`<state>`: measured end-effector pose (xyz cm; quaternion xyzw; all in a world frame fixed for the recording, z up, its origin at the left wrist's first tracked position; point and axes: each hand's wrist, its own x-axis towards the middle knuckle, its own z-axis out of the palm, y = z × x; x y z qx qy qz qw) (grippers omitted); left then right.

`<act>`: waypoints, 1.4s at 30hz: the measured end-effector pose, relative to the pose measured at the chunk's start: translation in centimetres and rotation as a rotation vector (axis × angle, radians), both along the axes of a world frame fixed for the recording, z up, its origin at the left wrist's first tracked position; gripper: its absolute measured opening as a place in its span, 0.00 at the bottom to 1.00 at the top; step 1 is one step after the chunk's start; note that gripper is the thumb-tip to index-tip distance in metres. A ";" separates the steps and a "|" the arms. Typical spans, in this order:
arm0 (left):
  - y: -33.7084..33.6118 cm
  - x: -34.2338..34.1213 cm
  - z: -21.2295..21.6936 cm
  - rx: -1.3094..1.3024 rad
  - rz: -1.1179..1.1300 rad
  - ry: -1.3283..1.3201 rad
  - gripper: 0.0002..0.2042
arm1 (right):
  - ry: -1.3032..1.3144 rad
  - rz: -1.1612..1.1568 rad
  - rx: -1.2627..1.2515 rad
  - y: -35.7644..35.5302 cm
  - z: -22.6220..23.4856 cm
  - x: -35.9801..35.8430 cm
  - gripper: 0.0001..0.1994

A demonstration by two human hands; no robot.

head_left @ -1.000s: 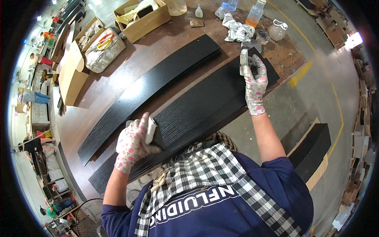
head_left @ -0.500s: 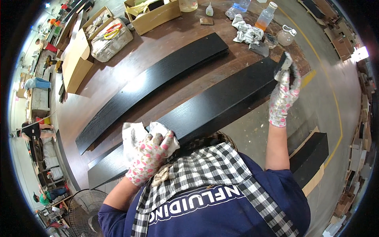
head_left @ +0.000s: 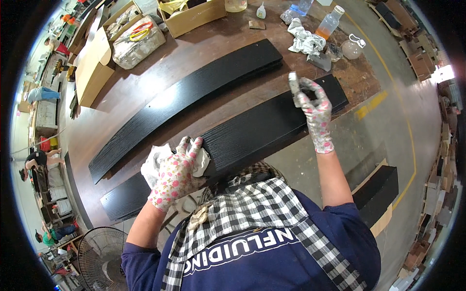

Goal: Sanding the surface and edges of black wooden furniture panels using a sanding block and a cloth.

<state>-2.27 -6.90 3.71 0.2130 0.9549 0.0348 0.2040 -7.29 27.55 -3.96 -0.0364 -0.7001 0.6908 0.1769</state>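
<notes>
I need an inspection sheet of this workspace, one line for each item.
Surface: brown wooden table, worn.
Job's things: nearer black curved panel at the table's edge; white rag on it; small grey tool.
Clutter: second black panel, cardboard boxes, plastic bottle, crumpled cloth.
Grippers: left hand, gloved, presses the rag; right hand, gloved, holds the tool above the panel.
Cables: nothing seen.
Surroundings: floor fan, concrete floor with a yellow line, other people at left.
</notes>
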 end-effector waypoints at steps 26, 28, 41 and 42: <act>4.4 1.4 -6.8 0.528 0.213 0.522 0.16 | 0.010 0.530 1.190 11.5 5.0 -8.1 0.19; 4.2 1.5 -6.7 0.487 0.247 0.493 0.16 | 0.150 0.748 0.942 6.5 4.8 -7.7 0.17; 5.3 1.0 -5.6 0.413 0.320 0.470 0.13 | -0.153 0.242 1.094 20.2 4.8 -8.3 0.18; 5.5 0.9 -5.5 0.413 0.304 0.469 0.13 | -0.169 0.239 1.029 20.1 3.5 -8.3 0.19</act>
